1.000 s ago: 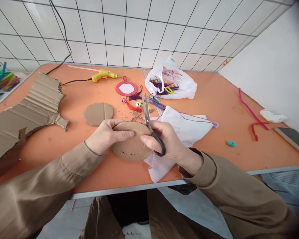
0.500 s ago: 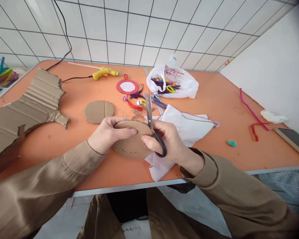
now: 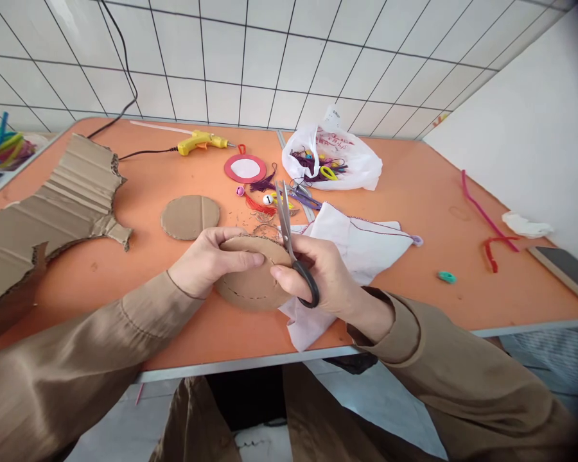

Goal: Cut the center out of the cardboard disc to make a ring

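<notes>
A round cardboard disc (image 3: 243,282) with a broken curved line of cuts across its face is gripped at its left by my left hand (image 3: 212,262), thumb on top. My right hand (image 3: 320,273) is closed around black-handled scissors (image 3: 308,282), whose slightly parted blades point up and away. The right thumb also presses on the disc's right side. A second, smaller cardboard disc (image 3: 190,217) lies on the table just beyond my left hand. Under and right of my right hand spreads a white cloth (image 3: 361,240) with purple stitched edging.
On the orange table (image 3: 414,212) lie a yellow glue gun (image 3: 202,142), a red-rimmed white oval (image 3: 245,168), tassels, bells and a white plastic bag (image 3: 361,160) of trinkets. Torn cardboard (image 3: 67,199) covers the left. Pipe cleaners (image 3: 486,208) and a dark phone-like slab (image 3: 568,276) sit right.
The scissors have tilted a little to the left, and their blades stand slightly wider apart. The disc has shifted very slightly; both hands keep their holds.
</notes>
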Motion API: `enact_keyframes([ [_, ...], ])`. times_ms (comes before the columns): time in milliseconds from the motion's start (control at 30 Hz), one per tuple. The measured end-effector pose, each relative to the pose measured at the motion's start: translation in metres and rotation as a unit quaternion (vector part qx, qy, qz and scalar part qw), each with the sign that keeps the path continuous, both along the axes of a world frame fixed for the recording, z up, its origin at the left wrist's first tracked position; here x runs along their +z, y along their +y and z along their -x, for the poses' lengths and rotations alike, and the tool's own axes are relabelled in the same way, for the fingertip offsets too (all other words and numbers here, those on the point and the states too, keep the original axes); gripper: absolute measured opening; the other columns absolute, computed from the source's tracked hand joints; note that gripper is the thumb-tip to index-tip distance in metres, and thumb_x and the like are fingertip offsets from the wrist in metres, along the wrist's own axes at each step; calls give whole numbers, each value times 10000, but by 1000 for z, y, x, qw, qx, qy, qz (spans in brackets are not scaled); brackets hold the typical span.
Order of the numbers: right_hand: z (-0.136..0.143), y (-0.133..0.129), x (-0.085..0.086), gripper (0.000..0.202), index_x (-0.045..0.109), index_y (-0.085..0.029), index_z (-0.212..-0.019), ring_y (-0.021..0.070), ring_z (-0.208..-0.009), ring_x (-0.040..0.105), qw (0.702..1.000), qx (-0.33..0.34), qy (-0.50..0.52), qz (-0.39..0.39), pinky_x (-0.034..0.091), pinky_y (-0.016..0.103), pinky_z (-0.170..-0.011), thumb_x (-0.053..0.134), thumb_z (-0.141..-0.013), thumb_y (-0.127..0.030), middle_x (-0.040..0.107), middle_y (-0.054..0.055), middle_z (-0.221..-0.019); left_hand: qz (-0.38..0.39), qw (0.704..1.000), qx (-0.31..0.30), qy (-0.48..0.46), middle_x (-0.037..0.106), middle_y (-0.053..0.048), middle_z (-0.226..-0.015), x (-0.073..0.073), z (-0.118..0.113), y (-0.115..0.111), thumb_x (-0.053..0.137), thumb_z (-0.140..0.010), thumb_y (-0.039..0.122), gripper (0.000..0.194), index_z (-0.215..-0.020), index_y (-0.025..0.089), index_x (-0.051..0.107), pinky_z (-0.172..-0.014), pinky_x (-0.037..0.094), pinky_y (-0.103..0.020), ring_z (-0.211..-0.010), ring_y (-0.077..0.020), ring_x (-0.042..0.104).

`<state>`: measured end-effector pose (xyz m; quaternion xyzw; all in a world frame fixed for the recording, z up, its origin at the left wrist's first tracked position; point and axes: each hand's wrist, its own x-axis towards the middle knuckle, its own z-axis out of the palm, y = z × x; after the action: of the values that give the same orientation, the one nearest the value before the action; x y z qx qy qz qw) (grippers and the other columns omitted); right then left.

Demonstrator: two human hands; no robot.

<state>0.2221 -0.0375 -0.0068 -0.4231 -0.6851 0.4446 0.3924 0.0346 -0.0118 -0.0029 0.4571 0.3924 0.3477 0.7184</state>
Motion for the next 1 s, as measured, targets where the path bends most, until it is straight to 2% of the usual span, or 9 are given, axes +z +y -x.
enact_keyframes([
  [133,0,2,3,207,447,-211,-668,112,-573,336,1000,0,30,8,303,253,-489,632,-744,-262,381,-41,-626,33,999,5,-34,752,-40,-746,-1,-1,0,866,-566,254,249,-776,163,769,-658,500,-294,-665,-183,665],
  [267,1,5,6,202,456,-213,-661,128,-598,387,996,-56,64,5,343,272,-525,616,-756,-292,424,-26,-654,66,994,5,-88,773,-68,-850,-4,-3,0,873,-565,246,338,-874,149,776,-752,532,-315,-777,-210,697],
  [467,1,5,10,298,380,-222,-601,108,-546,287,997,-39,60,11,267,266,-483,622,-768,-270,346,-44,-595,59,994,38,-85,773,-50,-786,-5,3,5,869,-584,226,262,-819,162,775,-711,556,-282,-723,-182,700],
  [600,0,6,8,298,406,-222,-600,117,-548,355,997,-42,67,23,298,273,-484,649,-761,-285,399,-34,-600,38,997,39,-63,769,-56,-771,-1,9,7,869,-578,240,259,-803,163,767,-685,562,-306,-701,-205,704],
  [700,0,8,4,267,458,-220,-645,133,-576,408,992,-73,100,24,349,284,-509,661,-772,-338,440,-23,-626,21,995,41,-93,779,-73,-901,-1,4,3,843,-616,262,309,-903,175,767,-806,561,-362,-877,-266,714],
  [800,0,11,2,289,443,-220,-654,137,-607,427,988,-108,114,3,378,288,-544,672,-765,-357,450,-25,-639,18,990,56,-125,759,-81,-1059,-4,-3,-2,807,-668,234,321,-981,186,754,-941,519,-404,-1066,-297,666],
  [1000,-2,13,3,107,547,-197,-706,106,-537,459,986,-112,126,-4,385,262,-514,614,-760,-260,507,-42,-609,40,993,85,-79,772,-82,-995,-7,-3,-2,841,-614,192,344,-946,167,759,-932,532,-407,-1052,-308,672],
])
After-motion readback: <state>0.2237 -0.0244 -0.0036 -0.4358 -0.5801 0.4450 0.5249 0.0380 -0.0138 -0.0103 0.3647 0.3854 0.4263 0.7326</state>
